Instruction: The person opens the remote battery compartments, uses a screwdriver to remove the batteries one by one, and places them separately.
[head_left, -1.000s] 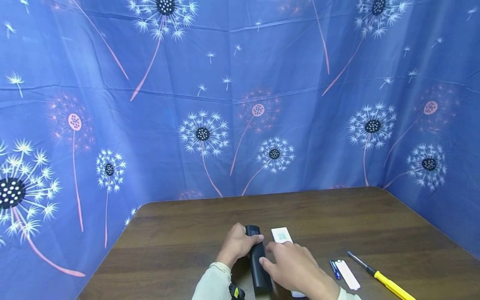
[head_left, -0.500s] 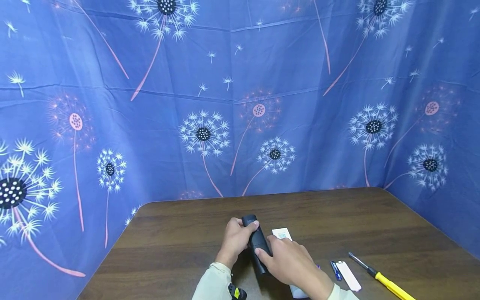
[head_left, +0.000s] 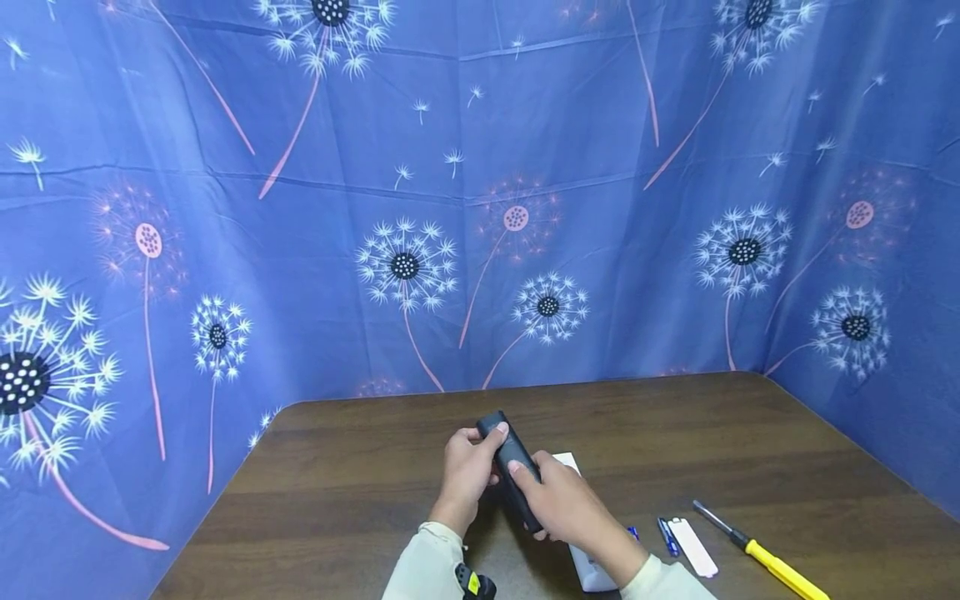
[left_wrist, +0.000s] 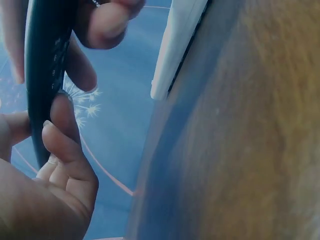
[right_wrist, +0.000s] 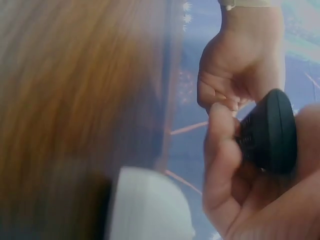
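Observation:
A black remote control (head_left: 512,451) is held in both hands over the table, its smooth back facing up. My left hand (head_left: 462,472) pinches the far end, thumb on top and fingers beneath. Nearer the low end, my right hand (head_left: 568,505) grips it with the thumb along the back. Small buttons show on the underside of the remote control (left_wrist: 50,65) in the left wrist view. In the right wrist view its rounded end (right_wrist: 280,135) sticks out between thumb and fingers. A long white object (head_left: 592,575) lies on the table, partly hidden under my right hand and forearm.
Right of the hands lie a small blue cylinder (head_left: 667,537), like a battery, and a slim white strip (head_left: 693,547). Farther right is a screwdriver (head_left: 776,567) with a yellow handle. The wooden table (head_left: 360,467) meets a blue dandelion-print cloth (head_left: 450,208) behind.
Both hands have raised the remote control off the table and moved it away from the body, tilting its far end leftward. The right hand has gone from touching its side to gripping it.

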